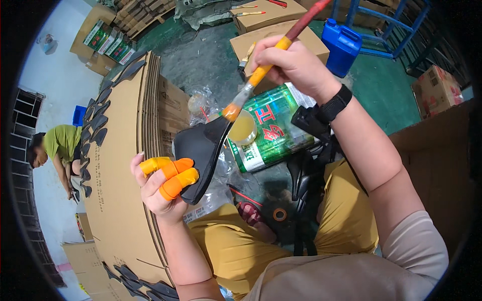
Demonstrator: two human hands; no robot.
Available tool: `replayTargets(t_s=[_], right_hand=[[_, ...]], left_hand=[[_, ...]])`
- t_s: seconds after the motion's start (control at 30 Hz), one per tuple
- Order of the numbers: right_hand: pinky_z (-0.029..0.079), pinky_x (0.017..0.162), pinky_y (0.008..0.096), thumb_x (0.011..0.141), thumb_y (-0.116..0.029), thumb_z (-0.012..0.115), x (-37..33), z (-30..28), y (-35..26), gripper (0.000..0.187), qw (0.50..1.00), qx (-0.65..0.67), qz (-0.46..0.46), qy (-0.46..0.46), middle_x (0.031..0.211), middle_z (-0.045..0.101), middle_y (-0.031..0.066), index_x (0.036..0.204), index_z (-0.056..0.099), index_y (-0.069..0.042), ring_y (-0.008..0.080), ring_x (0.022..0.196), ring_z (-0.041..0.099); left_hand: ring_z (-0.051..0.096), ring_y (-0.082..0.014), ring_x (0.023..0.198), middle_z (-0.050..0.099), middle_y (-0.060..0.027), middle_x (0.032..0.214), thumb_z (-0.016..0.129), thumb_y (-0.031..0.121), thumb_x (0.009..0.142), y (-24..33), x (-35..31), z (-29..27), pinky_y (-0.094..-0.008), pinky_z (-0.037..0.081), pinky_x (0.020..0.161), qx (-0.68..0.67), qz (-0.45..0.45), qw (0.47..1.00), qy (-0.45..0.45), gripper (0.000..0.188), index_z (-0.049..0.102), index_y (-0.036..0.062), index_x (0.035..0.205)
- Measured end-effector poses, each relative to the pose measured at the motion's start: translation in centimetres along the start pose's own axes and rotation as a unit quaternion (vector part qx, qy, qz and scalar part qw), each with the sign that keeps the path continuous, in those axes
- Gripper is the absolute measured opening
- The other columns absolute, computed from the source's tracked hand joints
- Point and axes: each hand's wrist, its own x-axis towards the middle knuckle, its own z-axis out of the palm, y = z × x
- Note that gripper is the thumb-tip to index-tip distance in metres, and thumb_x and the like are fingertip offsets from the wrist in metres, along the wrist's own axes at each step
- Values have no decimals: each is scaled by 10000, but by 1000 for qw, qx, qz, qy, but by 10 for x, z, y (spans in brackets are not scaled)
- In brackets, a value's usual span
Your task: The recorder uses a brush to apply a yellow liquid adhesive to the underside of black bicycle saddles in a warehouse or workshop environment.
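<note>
Cup [243,129] on tin [291,133], cardboard stack [118,155] left (pieces [100,136] atop)

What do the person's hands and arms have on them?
The left hand wears orange and yellow finger covers. The right hand has no finger covers, but a black strap goes around its wrist. The right short sleeve is pale greyish beige.

- Below the right hand [293,65], I make out large red characters [273,133] on a green tin [298,143], plus lettering on its white band [251,159].
- Left of the left hand [161,186], I see dark print [96,173] on stacked cardboard [123,150], too small to read.
- Far beyond it, green-and-white packs [120,49] carry blurred labels.
</note>
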Motion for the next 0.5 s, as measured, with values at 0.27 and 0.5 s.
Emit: replayTargets(t_s=[0.27, 0.5], right_hand=[[293, 398, 171, 810, -168, 538, -9, 14, -15, 173, 997, 75, -18, -1, 624, 549, 6, 759, 611, -20, 32, 463, 417], [279, 414, 184, 785, -137, 515, -11, -3, -10, 164, 998, -38, -13, 40, 611, 537, 9, 713, 599, -16, 38, 454, 389]], left_hand=[[547, -226, 839, 655, -10, 807, 745, 178, 643, -4, 0, -2, -478, 329, 973, 17, 30, 998, -56, 133, 656, 123, 725], [552, -186, 746, 665, 30, 790, 687, 120, 622, 5, 6, 4, -452, 346, 918, -10, 21, 1000, -16, 103, 684, 179, 706]])
